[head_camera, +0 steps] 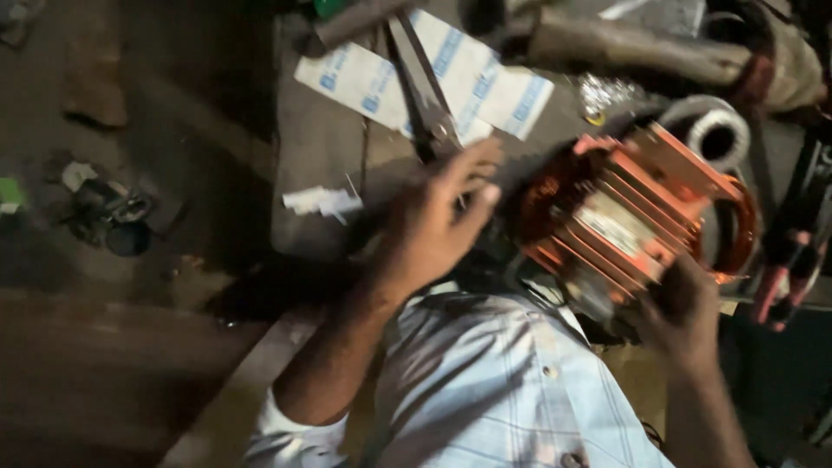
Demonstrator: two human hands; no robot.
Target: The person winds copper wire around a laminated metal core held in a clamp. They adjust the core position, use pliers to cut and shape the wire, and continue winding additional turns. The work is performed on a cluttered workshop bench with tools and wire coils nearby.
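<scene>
An orange finned motor housing (637,212) lies on its side at the right, copper windings showing at its open end. My right hand (680,312) grips its lower edge from below. My left hand (438,217) reaches toward the open end with fingers spread, its fingertips near the copper windings (542,204); nothing is held in it. My checked shirt fills the lower middle of the view.
A workbench (321,147) carries blue-and-white paper sheets (425,74), long dark pliers (425,91), a white paper scrap (322,201) and a white wire coil (715,130). Red-handled tools (784,273) sit at the far right. Small debris lies on the dark floor (108,208) at left.
</scene>
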